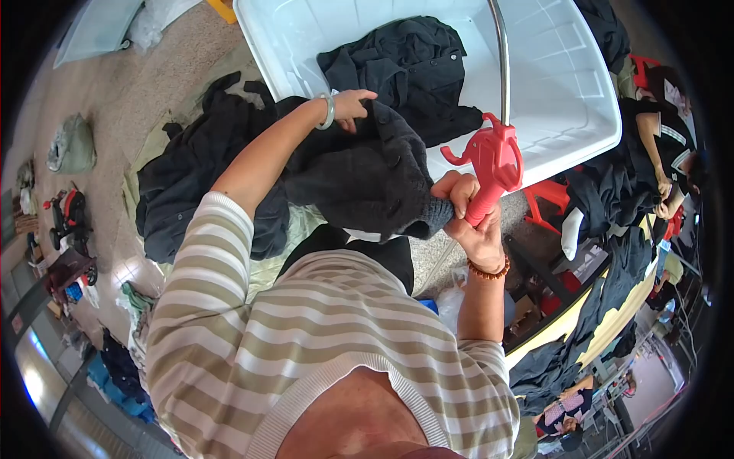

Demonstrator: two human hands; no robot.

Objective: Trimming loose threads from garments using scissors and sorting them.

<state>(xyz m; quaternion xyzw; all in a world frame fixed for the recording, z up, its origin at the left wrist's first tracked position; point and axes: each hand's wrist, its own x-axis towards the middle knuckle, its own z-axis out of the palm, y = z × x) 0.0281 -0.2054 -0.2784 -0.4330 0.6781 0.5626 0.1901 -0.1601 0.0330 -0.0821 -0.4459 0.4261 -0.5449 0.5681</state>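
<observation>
A dark buttoned jacket (348, 180) is stretched between my hands over the near edge of the white tub. My left hand (348, 107), with a pale bangle at the wrist, pinches its upper edge. My right hand (474, 222), wearing a beaded bracelet, is wrapped round the handle of a red blow gun (495, 157). A long metal tube runs from the blow gun up past the picture's top. The jacket's ribbed end meets the fingers of my right hand; whether they grip it too I cannot tell.
Another dark jacket (405, 65) lies inside the white tub (562, 69). Dark garments (206, 168) are heaped on a sheet at my left. At right are a red stool (547, 203), a table draped with dark clothes (589, 298) and a co-worker (661, 145) handling dark cloth.
</observation>
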